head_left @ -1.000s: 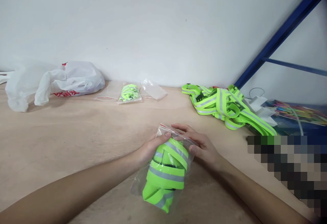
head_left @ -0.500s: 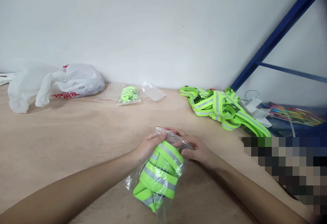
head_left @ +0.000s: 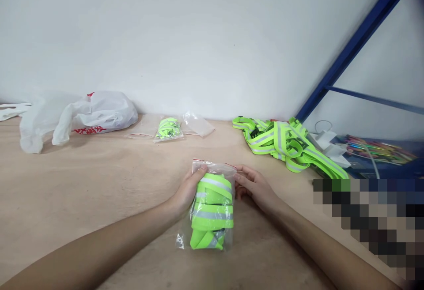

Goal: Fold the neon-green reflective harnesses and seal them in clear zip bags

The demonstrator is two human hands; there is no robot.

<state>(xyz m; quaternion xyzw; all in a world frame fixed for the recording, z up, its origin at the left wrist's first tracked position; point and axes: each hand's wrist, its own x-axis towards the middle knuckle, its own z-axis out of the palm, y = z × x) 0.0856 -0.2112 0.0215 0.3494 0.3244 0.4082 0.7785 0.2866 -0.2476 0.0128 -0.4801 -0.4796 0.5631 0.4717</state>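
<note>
A clear zip bag (head_left: 228,241) holds a folded neon-green reflective strap (head_left: 212,217) with silver stripes. Its red-lined mouth is at the top, and whether the seal is closed I cannot tell. My left hand (head_left: 188,190) grips the bag's upper left side, thumb across the front and fingers hidden behind. At the upper right edge, my right hand (head_left: 256,188) is closed with thumb and fingertips on the plastic. The bag is held above the wooden table (head_left: 132,210), tilted toward me.
By the wall lie a white plastic bag (head_left: 112,109), a filled zip bag (head_left: 168,129) and flat clear bags (head_left: 200,126). A tangle of neon-green straps (head_left: 281,142) is at right, beside a white power strip (head_left: 331,148), colourful pens (head_left: 380,148) and a blue metal frame (head_left: 351,51).
The bag has turned from slanted to nearly upright and shifted slightly left. My right hand has slid from across its mouth to its right edge.
</note>
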